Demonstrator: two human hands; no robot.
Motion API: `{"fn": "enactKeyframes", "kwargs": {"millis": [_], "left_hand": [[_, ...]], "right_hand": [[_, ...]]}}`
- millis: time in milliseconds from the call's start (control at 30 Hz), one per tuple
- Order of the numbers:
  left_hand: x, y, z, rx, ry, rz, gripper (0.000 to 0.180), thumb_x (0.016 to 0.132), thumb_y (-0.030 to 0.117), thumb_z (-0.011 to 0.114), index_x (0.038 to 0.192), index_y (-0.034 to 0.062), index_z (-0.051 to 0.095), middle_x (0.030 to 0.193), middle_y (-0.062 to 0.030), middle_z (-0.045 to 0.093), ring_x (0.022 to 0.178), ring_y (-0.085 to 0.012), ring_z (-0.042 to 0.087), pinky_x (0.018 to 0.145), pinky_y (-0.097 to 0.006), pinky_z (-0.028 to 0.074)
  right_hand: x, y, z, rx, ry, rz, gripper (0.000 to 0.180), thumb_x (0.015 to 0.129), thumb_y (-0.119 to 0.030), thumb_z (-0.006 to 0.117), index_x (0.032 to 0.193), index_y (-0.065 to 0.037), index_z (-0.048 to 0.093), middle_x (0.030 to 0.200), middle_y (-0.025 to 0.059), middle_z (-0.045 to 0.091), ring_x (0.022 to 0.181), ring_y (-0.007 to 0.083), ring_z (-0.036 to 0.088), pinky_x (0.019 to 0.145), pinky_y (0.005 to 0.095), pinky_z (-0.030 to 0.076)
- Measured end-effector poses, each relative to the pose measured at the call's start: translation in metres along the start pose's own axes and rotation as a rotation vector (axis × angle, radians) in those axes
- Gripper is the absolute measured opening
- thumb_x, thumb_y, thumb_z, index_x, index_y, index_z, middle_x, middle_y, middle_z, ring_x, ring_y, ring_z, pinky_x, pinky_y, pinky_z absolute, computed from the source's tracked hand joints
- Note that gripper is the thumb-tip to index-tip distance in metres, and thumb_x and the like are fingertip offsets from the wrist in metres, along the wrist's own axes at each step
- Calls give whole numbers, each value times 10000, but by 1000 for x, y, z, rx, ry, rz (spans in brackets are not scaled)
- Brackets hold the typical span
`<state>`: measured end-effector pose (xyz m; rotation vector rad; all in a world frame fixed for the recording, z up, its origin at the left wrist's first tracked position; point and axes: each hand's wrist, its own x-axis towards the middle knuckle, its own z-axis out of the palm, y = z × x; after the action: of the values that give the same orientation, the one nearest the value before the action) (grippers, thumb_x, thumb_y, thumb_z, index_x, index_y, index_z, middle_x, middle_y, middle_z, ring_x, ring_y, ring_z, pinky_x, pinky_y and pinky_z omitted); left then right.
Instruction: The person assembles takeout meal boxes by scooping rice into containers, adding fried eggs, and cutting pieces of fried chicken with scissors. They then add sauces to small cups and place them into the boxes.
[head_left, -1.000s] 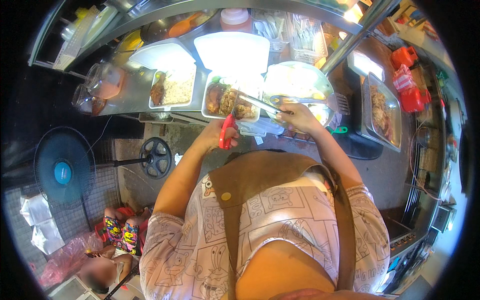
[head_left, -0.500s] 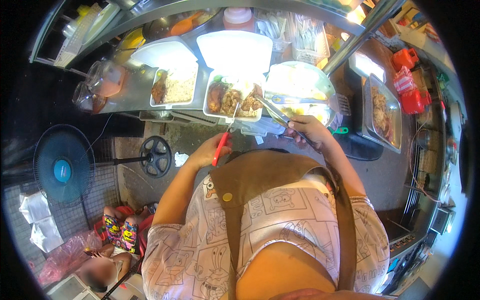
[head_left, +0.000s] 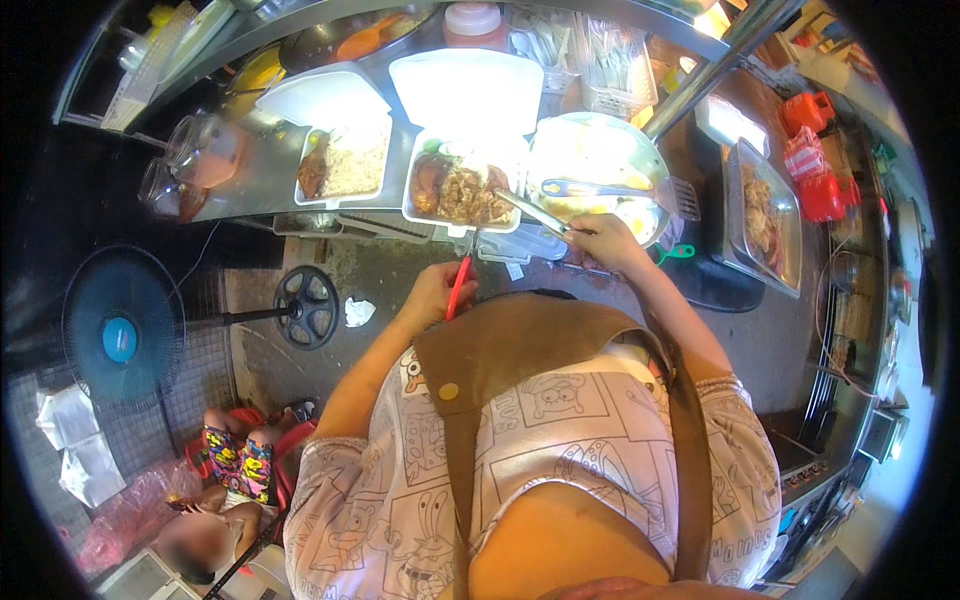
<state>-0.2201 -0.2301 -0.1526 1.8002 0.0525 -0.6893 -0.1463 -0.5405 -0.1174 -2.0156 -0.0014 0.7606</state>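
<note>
The left hand (head_left: 434, 291) was curled round red-handled scissors (head_left: 459, 290); the right hand (head_left: 608, 242) gripped slim metal tongs (head_left: 542, 217), tips at glossy, ragged chopped meat (head_left: 464, 191) inside an open white foam box (head_left: 432, 221) on the steel worktop (head_left: 262, 196).

Takeout box (head_left: 446, 224): white, set at 12 o'clock, lid (head_left: 467, 88) folded back toward 12, inside exposed. Browned meat (head_left: 464, 192) heaped across near half, glossy darker piece laid at 9; far part washed out by glare. Scissors (head_left: 460, 287): red-handled, held below box at 6 o'clock, seen nearly edge-on, blades pointed up toward 12, tips near box's front rim. Tongs (head_left: 541, 215): metal, slim, held slanting at box's 4 o'clock, tips aimed toward 10, extended over rim at meat; contact not discernible.
</note>
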Motion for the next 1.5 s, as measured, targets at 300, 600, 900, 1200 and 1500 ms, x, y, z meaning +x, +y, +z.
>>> {"fn": "enactKeyframes", "kwargs": {"millis": [300, 600, 900, 1200, 1500], "left_hand": [[15, 14, -6, 15, -38, 3, 248, 774, 175, 634, 909, -31, 602, 715, -77, 603, 609, -150, 561, 565, -300, 453], [23, 27, -3, -24, -30, -38, 267, 779, 153, 615, 936, -61, 584, 742, -121, 621, 614, -174, 606, 579, -309, 483], [20, 34, -10, -258, -164, -68, 327, 811, 139, 626, 1066, -55, 562, 802, -108, 638, 644, -170, 648, 547, -282, 512], [40, 47, -24, -168, -167, -141, 335, 825, 133, 638, 1089, -54, 548, 822, -96, 641, 648, -164, 647, 529, -286, 522], [8, 32, -10, -182, -220, -23, 389, 855, 177, 666, 1163, -27, 544, 914, -81, 639, 752, -128, 628, 641, -261, 505]], "right_hand": [[-11, -25, -13, -228, 120, -41, 244, 846, -262, 629, 937, -39, 670, 781, 124, 651, 631, 239, 637, 615, 347, 499], [-6, -33, -21, -566, 155, -234, 243, 831, -280, 627, 953, -76, 677, 871, 180, 655, 862, 357, 621, 781, 434, 475], [6, -40, -28, -593, 104, -200, 246, 831, -290, 630, 955, -85, 688, 949, 159, 672, 922, 353, 621, 803, 427, 478], [2, -28, -28, -616, 165, -302, 307, 839, -317, 628, 993, -54, 665, 944, 158, 667, 919, 334, 627, 789, 419, 482], [-14, -8, -31, -2, 11, 0, 206, 858, -194, 634, 861, 12, 636, 673, 68, 610, 481, 135, 583, 486, 287, 474]]}}
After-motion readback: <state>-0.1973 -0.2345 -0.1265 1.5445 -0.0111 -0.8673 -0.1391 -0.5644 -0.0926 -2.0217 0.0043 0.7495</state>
